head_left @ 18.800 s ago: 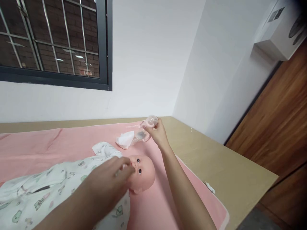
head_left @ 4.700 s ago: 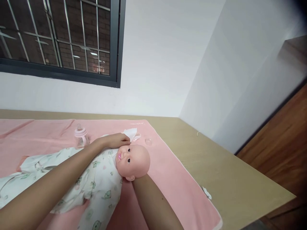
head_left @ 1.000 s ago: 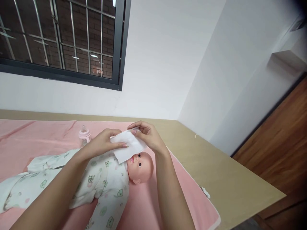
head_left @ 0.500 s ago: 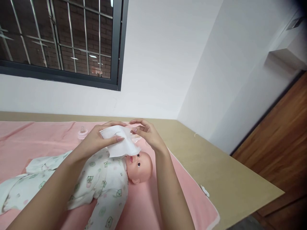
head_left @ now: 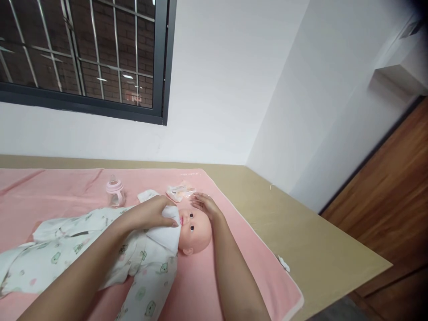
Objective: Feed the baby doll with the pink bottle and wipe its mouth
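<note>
A baby doll (head_left: pixel 195 227) in a white printed sleepsuit (head_left: pixel 100 249) lies on its back on a pink towel (head_left: pixel 227 263), head to the right. My left hand (head_left: pixel 149 213) is closed on a white tissue (head_left: pixel 167 232) and presses it under the doll's chin, over the chest. My right hand (head_left: pixel 205 206) rests flat on top of the doll's forehead, fingers stretched out, holding nothing.
A pink baby bottle (head_left: pixel 114 191) stands on the towel behind the doll. A small tissue packet (head_left: pixel 180 191) lies near the towel's far edge. The towel covers a tan table (head_left: pixel 317 249), with a small white scrap (head_left: pixel 284 264) at the towel's right edge. White walls and a barred window (head_left: pixel 83 58) lie behind.
Both hands came down from above the doll. My right hand let go of the tissue and settled on the doll's head; my left hand laid the tissue under the chin.
</note>
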`<state>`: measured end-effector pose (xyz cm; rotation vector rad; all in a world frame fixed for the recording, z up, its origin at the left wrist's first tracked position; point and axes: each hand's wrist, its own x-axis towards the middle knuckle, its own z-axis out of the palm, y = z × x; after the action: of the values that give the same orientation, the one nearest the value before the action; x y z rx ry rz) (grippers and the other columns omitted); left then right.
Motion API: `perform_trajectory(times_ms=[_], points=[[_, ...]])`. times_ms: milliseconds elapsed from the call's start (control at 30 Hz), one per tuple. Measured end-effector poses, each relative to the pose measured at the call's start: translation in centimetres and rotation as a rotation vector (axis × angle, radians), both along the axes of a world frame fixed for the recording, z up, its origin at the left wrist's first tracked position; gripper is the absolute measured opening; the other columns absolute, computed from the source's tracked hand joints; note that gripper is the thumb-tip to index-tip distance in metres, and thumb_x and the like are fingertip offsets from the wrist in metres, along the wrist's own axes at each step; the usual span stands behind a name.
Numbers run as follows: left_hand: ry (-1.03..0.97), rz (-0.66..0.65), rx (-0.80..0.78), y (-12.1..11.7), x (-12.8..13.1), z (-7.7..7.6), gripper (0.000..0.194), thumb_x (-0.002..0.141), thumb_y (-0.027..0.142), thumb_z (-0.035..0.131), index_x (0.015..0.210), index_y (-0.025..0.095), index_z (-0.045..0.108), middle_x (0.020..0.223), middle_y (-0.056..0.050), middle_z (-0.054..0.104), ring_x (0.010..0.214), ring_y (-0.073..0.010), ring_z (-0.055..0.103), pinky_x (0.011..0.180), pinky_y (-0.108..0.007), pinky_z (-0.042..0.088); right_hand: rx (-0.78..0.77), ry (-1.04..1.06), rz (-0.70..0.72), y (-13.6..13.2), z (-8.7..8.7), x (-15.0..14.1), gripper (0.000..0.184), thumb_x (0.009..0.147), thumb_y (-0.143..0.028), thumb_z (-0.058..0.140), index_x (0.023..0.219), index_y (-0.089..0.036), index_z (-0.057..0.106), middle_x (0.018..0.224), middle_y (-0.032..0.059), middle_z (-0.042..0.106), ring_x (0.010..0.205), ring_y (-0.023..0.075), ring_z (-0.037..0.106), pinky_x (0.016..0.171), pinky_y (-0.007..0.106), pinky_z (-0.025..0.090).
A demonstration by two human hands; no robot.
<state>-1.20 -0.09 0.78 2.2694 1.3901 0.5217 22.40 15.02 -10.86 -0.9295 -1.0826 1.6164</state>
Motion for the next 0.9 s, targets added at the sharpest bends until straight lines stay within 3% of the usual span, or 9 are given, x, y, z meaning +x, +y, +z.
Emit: perform_trajectory(times_ms=[100,267,900], points=[[0.040,0.001,-0.042,0.0,0.5,-0.4,0.022,0.075,0.039,0.057,0.068,0.019,0.052,0.072,0.000,0.060,0.072,-0.0213,0.059,0.055,-0.027,0.034,-0.012,0.062,-0.029,0.1,-1.1,0.3,0.023,0.068,-0.019,0.077,0.089,-0.015,0.068,0.086,0.0050,0.073,0.079,0.0139,0.070,0.083,0.027,0.057],[0.057,-0.029,-0.018,0.1,1.0,-0.8,0.018,0.074,0.033,0.054,0.065,0.019,0.050,0.067,0.001,0.056,0.067,-0.0193,0.056,0.054,-0.027,0.031,-0.009,0.071,-0.040,0.5,-1.3,0.2,0.020,0.071,-0.018,0.075,0.090,-0.015,0.068,0.089,0.0057,0.073,0.080,0.0138,0.070,0.085,0.028,0.057],[0.078,0.029,0.067,1.0,0.3,-1.4,0.018,0.080,0.030,0.054,0.089,0.018,0.066,0.098,-0.007,0.070,0.094,-0.0278,0.064,0.072,-0.031,0.043,0.011,0.097,-0.039,0.9,-1.9,0.3,0.021,0.071,-0.020,0.076,0.089,-0.014,0.067,0.084,0.0052,0.072,0.079,0.0144,0.070,0.088,0.030,0.057]])
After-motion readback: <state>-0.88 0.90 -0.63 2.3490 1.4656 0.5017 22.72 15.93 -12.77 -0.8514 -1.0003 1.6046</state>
